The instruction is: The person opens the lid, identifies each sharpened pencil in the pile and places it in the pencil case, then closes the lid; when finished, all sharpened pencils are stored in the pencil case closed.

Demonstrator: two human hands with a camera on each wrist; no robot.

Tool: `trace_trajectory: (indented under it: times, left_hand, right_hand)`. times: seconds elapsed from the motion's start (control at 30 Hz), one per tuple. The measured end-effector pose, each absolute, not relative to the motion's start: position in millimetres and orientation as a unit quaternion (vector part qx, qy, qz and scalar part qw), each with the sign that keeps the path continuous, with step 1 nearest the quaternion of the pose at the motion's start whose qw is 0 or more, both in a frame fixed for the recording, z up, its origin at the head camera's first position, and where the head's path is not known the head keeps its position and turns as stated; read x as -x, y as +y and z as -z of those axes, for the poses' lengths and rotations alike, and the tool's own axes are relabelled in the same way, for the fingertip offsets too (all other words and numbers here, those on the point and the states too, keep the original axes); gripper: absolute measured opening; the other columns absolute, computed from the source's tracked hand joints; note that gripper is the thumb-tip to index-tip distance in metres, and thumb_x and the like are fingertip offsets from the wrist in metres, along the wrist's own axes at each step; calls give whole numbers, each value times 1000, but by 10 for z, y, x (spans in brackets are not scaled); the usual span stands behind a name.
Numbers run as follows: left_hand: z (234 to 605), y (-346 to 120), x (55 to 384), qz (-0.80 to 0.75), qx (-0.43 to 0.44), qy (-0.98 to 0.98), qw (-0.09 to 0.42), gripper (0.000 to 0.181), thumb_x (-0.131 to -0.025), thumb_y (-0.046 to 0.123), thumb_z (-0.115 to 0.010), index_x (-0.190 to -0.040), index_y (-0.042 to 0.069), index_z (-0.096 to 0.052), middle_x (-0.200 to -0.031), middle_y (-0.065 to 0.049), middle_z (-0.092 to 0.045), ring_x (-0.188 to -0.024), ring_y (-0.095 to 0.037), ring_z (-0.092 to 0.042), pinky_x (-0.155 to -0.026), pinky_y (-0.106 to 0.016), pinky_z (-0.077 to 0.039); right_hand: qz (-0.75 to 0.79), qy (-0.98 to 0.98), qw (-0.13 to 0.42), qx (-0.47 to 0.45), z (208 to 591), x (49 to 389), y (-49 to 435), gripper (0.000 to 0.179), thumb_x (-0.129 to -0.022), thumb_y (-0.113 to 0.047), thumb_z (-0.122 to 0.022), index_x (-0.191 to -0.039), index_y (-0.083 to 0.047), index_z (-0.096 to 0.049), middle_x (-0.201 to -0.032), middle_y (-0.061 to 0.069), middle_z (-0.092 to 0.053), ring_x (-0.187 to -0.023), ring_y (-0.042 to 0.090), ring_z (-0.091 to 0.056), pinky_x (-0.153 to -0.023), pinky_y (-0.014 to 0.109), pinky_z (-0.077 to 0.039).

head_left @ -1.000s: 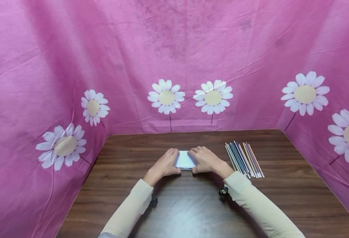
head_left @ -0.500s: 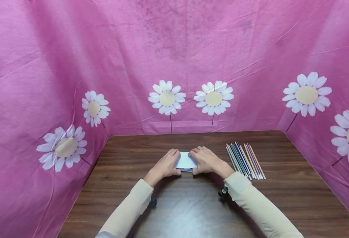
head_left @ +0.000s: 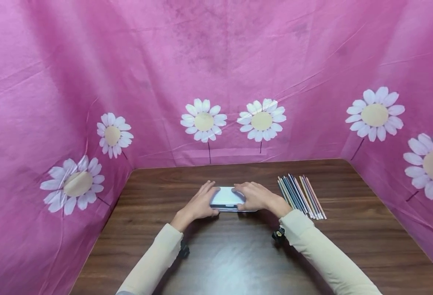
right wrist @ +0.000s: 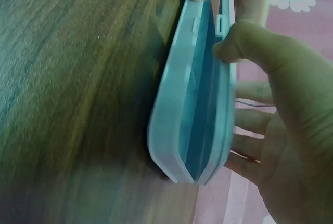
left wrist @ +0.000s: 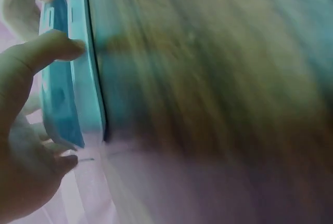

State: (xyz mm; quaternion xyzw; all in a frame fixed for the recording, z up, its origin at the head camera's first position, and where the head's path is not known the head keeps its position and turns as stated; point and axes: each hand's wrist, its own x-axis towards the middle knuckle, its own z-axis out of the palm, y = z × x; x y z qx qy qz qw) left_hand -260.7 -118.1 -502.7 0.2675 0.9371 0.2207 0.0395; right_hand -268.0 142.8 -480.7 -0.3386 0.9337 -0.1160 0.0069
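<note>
A pale blue-white plastic pencil case (head_left: 227, 196) lies flat on the table between the two hands. Its lid stands slightly raised along the near side, with a gap over the base (right wrist: 169, 115) in the right wrist view. The right hand (head_left: 257, 197) grips the lid, thumb at its front edge near the latch and fingers over the far side. At the other end the left hand (head_left: 199, 203) holds the case, its thumb (left wrist: 65, 47) at the front seam. The inside is mostly hidden.
Several pencils (head_left: 302, 197) lie side by side on the brown wooden table (head_left: 231, 254), right of the right hand. A pink cloth (head_left: 231, 53) printed with daisies hangs behind and along both sides of the table.
The lid has risen from the base at the front, and more of the case shows. The left hand has shifted slightly left; the right hand stays nearly in place. The pencils have not moved.
</note>
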Motion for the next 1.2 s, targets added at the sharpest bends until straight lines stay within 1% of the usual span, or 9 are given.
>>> trace_trajectory:
  times: [0.1, 0.2, 0.27, 0.4, 0.53, 0.73, 0.83, 1.03, 1.2]
  left_hand:
    - [5074, -1277, 2593, -285, -246, 925, 57, 102, -79, 10, -88, -163, -5, -32, -171, -29, -29, -161, -44, -26, -131, -55, -27]
    - [5103, -1325, 2584, -344, -223, 910, 69, 110, -78, 3, -88, -165, -7, -21, -170, -30, -29, -157, -43, -33, -130, -54, -30]
    - [5115, -1339, 2575, -368, -212, 902, 73, 112, -78, 1, -88, -166, -6, -19, -170, -30, -30, -156, -42, -36, -129, -53, -31]
    - [5113, -1363, 2540, -402, -192, 892, 73, 119, -77, 5, -92, -168, -1, -14, -169, -31, -32, -156, -44, -36, -129, -55, -31]
    - [5111, -1390, 2522, -413, -177, 891, 68, 123, -76, 8, -95, -168, -1, -12, -161, -36, -43, -148, -46, -47, -126, -56, -37]
    - [5119, -1410, 2491, -426, -177, 884, 73, 121, -78, 4, -93, -167, -7, -12, -159, -29, -49, -147, -40, -52, -124, -51, -38]
    - [5123, -1398, 2461, -424, -174, 885, 76, 115, -78, 5, -93, -167, -4, -20, -162, -24, -48, -147, -36, -52, -122, -47, -42]
    - [5111, -1374, 2419, -397, -160, 902, 56, 100, -77, 12, -96, -159, -5, -42, -158, -27, -53, -144, -35, -55, -119, -48, -47]
    - [5104, -1359, 2414, -392, -149, 906, 54, 98, -77, 14, -96, -159, -3, -44, -157, -25, -55, -144, -32, -56, -120, -47, -46]
  right_hand:
    - [144, 934, 28, 327, 4789, 2685, 1435, 59, -87, -39, -79, -140, -13, -70, -150, 12, -65, -130, 32, -68, -108, 51, -55]
    - [165, 931, 34, 323, 4756, 2698, 1468, 52, -89, -37, -78, -136, -15, -73, -139, 6, -73, -106, 20, -71, -94, 44, -59]
    - [178, 928, 37, 326, 4732, 2708, 1498, 48, -91, -36, -77, -134, -16, -74, -126, 3, -78, -88, 13, -65, -83, 39, -57]
    - [202, 922, 24, 330, 4674, 2735, 1553, 38, -92, -34, -77, -125, -15, -79, -102, -4, -80, -73, 7, -53, -74, 34, -52]
    - [237, 916, -4, 324, 4632, 2794, 1610, 24, -95, -30, -76, -115, -18, -82, -95, -8, -80, -73, 5, -58, -74, 31, -53]
    - [314, 901, -32, 298, 4593, 2904, 1712, 16, -102, -22, -72, -113, -16, -82, -107, -1, -82, -91, 11, -72, -83, 37, -60]
    - [343, 898, -43, 272, 4610, 2966, 1776, 18, -104, -19, -69, -117, -13, -81, -112, 4, -82, -97, 16, -74, -87, 42, -61]
    - [392, 896, -74, 194, 4693, 3092, 1873, 22, -107, -17, -66, -121, -7, -79, -117, 14, -80, -102, 29, -75, -88, 47, -60]
    - [417, 895, -93, 128, 4776, 3195, 1896, 23, -106, -17, -67, -122, -5, -77, -121, 17, -78, -103, 30, -72, -86, 39, -58]
